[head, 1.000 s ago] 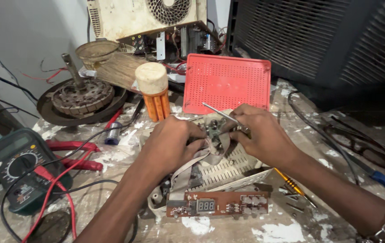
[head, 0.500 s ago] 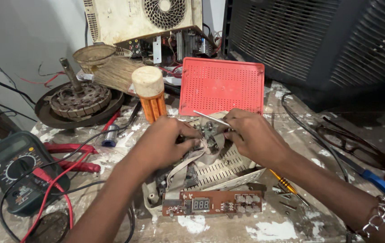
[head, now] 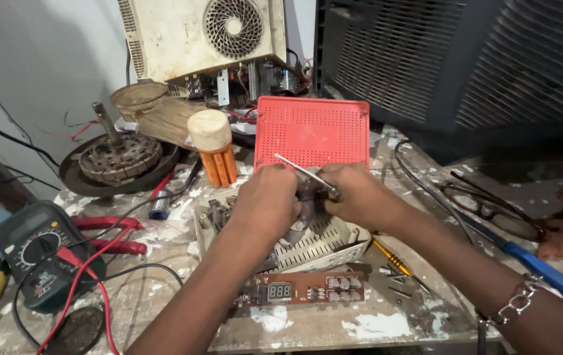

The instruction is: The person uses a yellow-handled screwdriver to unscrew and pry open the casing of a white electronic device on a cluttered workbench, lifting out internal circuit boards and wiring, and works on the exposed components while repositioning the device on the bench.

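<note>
Just in front of the red perforated tray (head: 312, 131), the left hand (head: 265, 204) clamps a small grey part (head: 307, 197) while the right hand (head: 353, 197) grips a thin metal tool (head: 301, 169); the part, possibly fragile, looks light, best pinched by its edges

White vented housing (head: 314, 244): lies mid-bench, both hands over its upper end. Left hand (head: 265, 204) closed on a small grey part there (the part mostly hidden). Right hand (head: 353, 196) grips a thin metal rod (head: 298, 169), its tip slanting up-left. Just below the housing: brown circuit board (head: 294, 289) with a digit display. Behind it: red perforated panel (head: 312, 131), propped upright. Left of it, well apart: multimeter (head: 38, 253) with red leads. Just right: yellow-handled screwdriver (head: 393, 261). Behind-left: orange-ribbed cylinder (head: 214, 154) with a cream cap.
</note>
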{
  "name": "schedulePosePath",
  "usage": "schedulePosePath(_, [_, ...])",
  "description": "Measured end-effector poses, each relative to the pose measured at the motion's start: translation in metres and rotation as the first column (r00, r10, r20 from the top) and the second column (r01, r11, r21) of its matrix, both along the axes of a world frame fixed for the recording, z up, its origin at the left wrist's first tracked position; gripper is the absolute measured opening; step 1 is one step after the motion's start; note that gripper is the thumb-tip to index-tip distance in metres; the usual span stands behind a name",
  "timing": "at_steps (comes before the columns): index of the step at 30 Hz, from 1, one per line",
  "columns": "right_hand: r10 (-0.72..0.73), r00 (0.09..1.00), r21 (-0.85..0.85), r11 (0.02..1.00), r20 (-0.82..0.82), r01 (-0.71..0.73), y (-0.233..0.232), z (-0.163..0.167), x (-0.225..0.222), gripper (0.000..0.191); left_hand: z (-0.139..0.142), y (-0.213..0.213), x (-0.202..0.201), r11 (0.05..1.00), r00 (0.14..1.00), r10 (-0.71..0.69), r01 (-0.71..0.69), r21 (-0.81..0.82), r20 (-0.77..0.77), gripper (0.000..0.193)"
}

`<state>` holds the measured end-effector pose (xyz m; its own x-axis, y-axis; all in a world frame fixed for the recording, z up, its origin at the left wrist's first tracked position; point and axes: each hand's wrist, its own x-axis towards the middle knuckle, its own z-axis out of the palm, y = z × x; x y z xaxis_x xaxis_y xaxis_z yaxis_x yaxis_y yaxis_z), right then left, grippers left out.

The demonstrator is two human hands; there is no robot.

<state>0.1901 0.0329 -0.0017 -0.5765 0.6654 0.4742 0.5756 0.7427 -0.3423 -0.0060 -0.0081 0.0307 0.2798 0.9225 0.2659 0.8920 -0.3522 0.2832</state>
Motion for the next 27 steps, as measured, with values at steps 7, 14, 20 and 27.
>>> schedulePosePath(7, [-0.137,0.967,0.18,0.968,-0.216,0.178,-0.026,-0.001,-0.013,0.027,-0.016,0.009,0.003,0.997,0.999,0.032,-0.03,-0.076,0.029,0.023])
schedulePosePath(14, [-0.283,0.91,0.105,0.939,-0.301,0.327,-0.035,0.002,-0.02,0.018,-0.017,0.016,-0.001,0.995,0.996,0.048,-0.04,-0.089,0.08,0.027])
schedulePosePath(20, [-0.432,0.885,-0.183,0.897,-0.175,0.402,-0.005,-0.002,-0.008,0.03,-0.03,0.013,0.001,0.996,0.966,0.084,-0.074,-0.052,0.243,0.031])
schedulePosePath(27, [-0.597,0.79,-0.557,0.708,-0.143,0.434,0.02,-0.02,-0.012,0.036,-0.03,0.025,-0.005,0.994,0.969,0.042,-0.015,-0.112,0.245,0.028])
